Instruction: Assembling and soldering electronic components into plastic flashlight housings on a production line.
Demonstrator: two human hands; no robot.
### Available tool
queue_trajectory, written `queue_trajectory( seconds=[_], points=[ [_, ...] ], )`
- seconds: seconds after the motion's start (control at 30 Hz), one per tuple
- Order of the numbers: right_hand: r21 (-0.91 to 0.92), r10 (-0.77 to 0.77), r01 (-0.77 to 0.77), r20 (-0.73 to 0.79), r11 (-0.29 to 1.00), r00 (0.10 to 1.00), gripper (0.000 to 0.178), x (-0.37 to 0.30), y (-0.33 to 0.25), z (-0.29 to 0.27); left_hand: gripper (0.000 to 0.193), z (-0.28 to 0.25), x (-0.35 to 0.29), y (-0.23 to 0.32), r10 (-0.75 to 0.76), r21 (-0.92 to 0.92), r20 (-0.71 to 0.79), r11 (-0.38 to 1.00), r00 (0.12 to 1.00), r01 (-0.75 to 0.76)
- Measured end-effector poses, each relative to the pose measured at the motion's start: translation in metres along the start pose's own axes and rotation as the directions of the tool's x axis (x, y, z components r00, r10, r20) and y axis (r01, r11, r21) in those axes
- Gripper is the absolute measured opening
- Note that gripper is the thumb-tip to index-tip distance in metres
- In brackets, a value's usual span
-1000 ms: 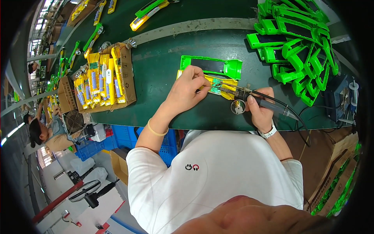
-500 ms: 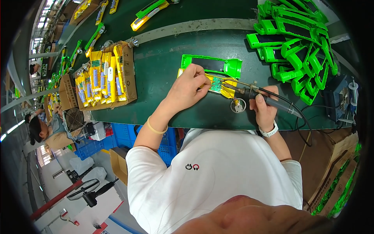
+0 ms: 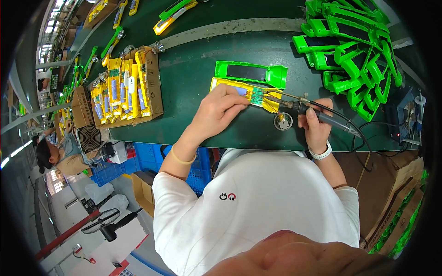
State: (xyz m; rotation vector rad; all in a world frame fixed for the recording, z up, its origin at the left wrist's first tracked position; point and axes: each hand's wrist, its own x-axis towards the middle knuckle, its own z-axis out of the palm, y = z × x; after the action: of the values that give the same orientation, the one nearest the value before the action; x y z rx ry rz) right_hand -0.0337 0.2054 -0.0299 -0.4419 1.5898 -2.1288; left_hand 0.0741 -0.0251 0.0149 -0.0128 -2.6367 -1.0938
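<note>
My right hand [image 3: 317, 128] grips a soldering iron [image 3: 332, 121] by its dark handle. A thin metal tube runs along the iron, and both point left at a small green circuit board [image 3: 257, 97]. That board sits in a yellow plastic housing [image 3: 270, 107] on the table, with a purple cell [image 3: 240, 91] beside it. My left hand [image 3: 216, 112] rests over the housing's left part, thumb and fingers pinched close to the board; what they hold is too small to make out. A round metal piece [image 3: 283, 122] lies by the housing's right end. Just behind is a green frame [image 3: 276, 76] with a dark panel.
On the left, a cardboard box [image 3: 154, 94] holds several yellow housings with cells. Green frames [image 3: 354, 57] are heaped at the back right. A soldering station [image 3: 398, 117] stands at the right edge, its black cable [image 3: 366, 142] looping beside my right hand. Another person [image 3: 60, 152] sits far left.
My left fingers have shifted slightly left and down, uncovering more of the purple cell and board. The soldering iron stays at the board.
</note>
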Motion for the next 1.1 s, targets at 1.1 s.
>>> queue_trajectory(
  seconds=[1.1],
  points=[
    [0.109, -0.130, 0.149, -0.159, 0.983, 0.979, 0.027, 0.000, 0.007, -0.004, 0.021, 0.004, 0.015, -0.008, 0.362, 0.394, 0.231, 0.814, 0.903, -0.427]
  ],
)
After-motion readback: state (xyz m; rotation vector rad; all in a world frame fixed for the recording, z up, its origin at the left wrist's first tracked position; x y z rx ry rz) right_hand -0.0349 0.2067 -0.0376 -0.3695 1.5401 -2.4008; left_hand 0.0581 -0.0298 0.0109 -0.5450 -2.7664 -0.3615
